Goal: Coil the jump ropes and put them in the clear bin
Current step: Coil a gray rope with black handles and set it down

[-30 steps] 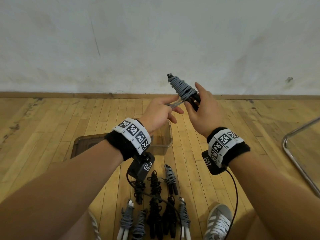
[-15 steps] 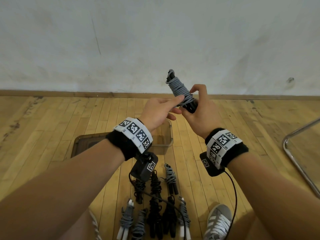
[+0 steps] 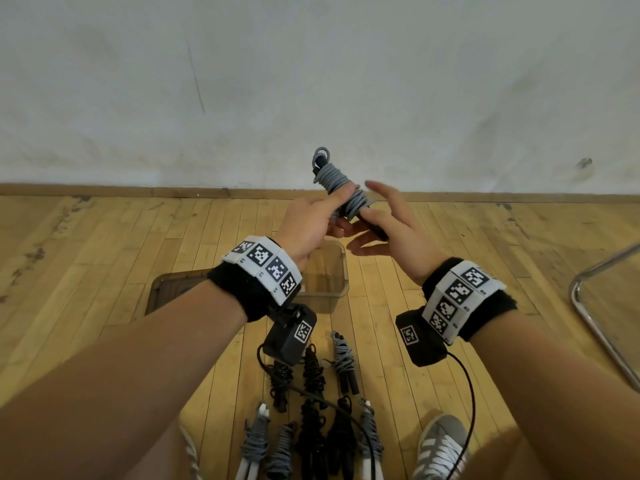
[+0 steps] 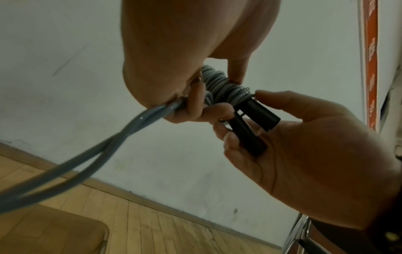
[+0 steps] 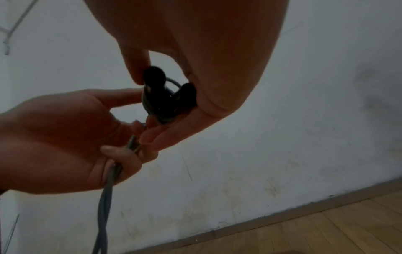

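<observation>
A grey jump rope (image 3: 334, 180) is wound round its two black handles (image 4: 250, 134) and held up before the wall. My right hand (image 3: 388, 223) holds the handles' lower ends between thumb and fingers, its index finger stretched out. My left hand (image 3: 308, 220) pinches the doubled loose end of the rope (image 4: 87, 154) and lays a finger along the coil (image 4: 222, 84). From the right wrist, the handle ends (image 5: 161, 99) show dark, with the loose end (image 5: 106, 197) hanging below. The clear bin (image 3: 325, 275) stands on the floor under my hands and looks empty.
Several coiled jump ropes (image 3: 311, 410), black and grey, lie in rows on the wooden floor near my feet. A grey shoe (image 3: 440, 445) shows at the bottom right. A metal chair frame (image 3: 602, 323) stands at the right, and the wall is close ahead.
The bundle has tipped more upright and shifted slightly left. My left hand slid up onto the coil, and my right index finger lifted off and straightened.
</observation>
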`<state>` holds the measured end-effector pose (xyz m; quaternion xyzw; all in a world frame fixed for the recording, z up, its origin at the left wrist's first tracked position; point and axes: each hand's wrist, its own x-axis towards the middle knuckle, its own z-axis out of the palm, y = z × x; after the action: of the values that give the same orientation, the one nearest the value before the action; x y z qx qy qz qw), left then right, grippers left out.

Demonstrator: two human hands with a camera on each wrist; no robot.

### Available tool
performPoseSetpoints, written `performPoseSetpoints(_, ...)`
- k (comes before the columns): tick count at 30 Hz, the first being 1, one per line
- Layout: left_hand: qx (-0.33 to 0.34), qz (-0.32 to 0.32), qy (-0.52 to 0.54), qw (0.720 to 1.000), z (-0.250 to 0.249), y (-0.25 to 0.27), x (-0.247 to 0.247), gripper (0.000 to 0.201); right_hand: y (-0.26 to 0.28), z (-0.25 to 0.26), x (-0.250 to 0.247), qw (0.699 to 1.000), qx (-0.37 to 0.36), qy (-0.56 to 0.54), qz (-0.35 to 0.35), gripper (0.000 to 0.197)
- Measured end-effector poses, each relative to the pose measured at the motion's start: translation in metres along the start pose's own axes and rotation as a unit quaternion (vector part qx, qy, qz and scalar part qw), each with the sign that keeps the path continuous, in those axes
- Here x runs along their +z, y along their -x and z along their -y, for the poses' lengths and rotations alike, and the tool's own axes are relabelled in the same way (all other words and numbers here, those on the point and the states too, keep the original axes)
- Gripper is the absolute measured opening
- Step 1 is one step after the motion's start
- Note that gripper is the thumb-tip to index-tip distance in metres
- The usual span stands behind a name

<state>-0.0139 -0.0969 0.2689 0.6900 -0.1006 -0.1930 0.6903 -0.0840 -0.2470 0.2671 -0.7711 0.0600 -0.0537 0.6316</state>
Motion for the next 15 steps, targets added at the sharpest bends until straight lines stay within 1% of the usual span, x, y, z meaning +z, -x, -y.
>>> performPoseSetpoints(2,0.013,0.006,-0.013,1.0,0.0011,-0.0007,-0.0007,0.041,-0.0002,0.0014,-0.0004,1.0,-0.003,0.01,0.015,0.046)
performPoseSetpoints(3,0.017,0.013,-0.022,1.0,0.002,-0.0012,-0.001,0.043,0.0002,0.0013,-0.0002,0.999,-0.015,0.029,0.016,0.049)
performPoseSetpoints(6,0.024,0.028,-0.031,0.999,0.0045,-0.0019,-0.0004,0.042,0.0,-0.0019,-0.0035,0.993,-0.049,0.106,-0.017,0.065)
performPoseSetpoints(9,0.033,0.026,-0.053,0.998,0.004,-0.0016,0.0003,0.041,0.0005,-0.0027,-0.0079,0.983,-0.062,0.169,-0.047,0.08)
performPoseSetpoints(11,0.032,0.018,-0.073,0.997,0.0041,-0.0013,-0.0007,0.039,0.0005,-0.0034,-0.0093,0.97,-0.068,0.224,-0.065,0.081)
performPoseSetpoints(15,0.017,0.017,-0.078,0.997,0.0041,-0.0004,-0.0014,0.038,-0.0003,-0.0059,-0.0088,0.947,-0.089,0.294,-0.09,0.073)
